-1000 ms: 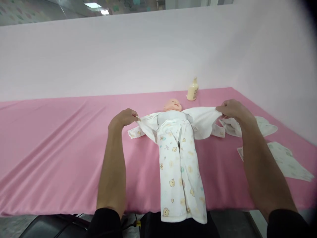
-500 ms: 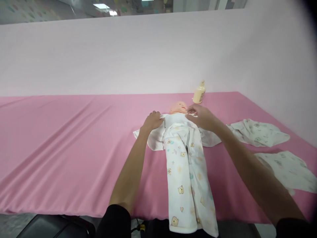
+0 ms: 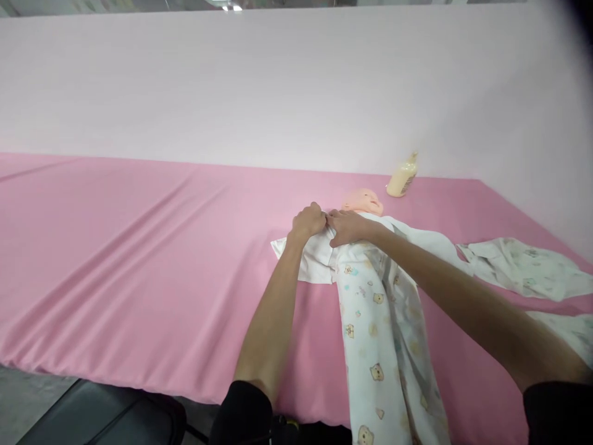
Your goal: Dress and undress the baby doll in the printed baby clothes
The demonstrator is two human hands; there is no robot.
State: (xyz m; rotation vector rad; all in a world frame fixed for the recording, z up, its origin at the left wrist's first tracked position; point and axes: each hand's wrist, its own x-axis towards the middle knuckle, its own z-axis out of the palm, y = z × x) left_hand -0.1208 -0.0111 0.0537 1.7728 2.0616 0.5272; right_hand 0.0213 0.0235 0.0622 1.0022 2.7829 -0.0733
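Observation:
A baby doll (image 3: 362, 201) lies on its back, its head toward the wall, inside white baby clothes (image 3: 375, 309) printed with small bears. The legs of the clothes hang over the near table edge. My left hand (image 3: 309, 221) is closed on the cloth at the doll's left-side shoulder in view, above a spread white sleeve (image 3: 317, 262). Right beside it, my right hand (image 3: 347, 227) pinches the same shoulder cloth, its thumb lower on the chest. The fingertips of both hands are partly hidden.
A cream pump bottle (image 3: 402, 178) stands behind the doll by the white wall (image 3: 208, 86). Two more printed white garments, one a crumpled piece (image 3: 528, 266), lie at the right on the pink tablecloth (image 3: 139, 266). A black chair (image 3: 115, 411) sits below the front edge.
My right hand has moved left from the doll's other shoulder across its chest to my left hand. The view has shifted, so things appear farther right.

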